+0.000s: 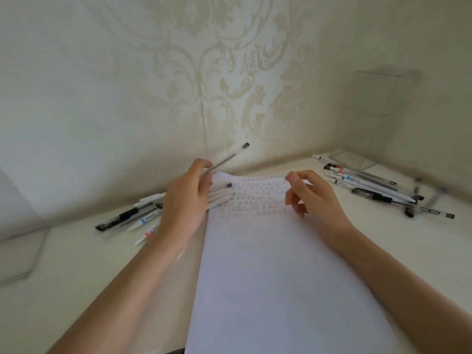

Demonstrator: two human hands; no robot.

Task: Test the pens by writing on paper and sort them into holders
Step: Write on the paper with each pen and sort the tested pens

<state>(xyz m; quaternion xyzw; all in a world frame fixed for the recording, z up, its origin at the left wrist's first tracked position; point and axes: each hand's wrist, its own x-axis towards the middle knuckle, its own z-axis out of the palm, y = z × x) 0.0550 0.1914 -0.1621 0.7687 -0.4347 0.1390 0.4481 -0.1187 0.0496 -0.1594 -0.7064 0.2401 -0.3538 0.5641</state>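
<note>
Slim clear-barrelled pen with dark end cap (227, 157): pinched in left hand (184, 200), raised over far edge of white paper sheet (268, 264); tip hidden behind the fingers.
Right hand (314, 198): loosely curled above the written rows, holding nothing.
Risks: loose pinch dropping the pen into left pen pile (132, 215) or right pen pile (370, 185), muddling the sort; unpinned sheet sliding under a stroke.
Fan of white pens (221, 195) under left fingers: gripped or lying, cannot tell.
Holders: only a faint clear box (375, 93), blurred.
</note>
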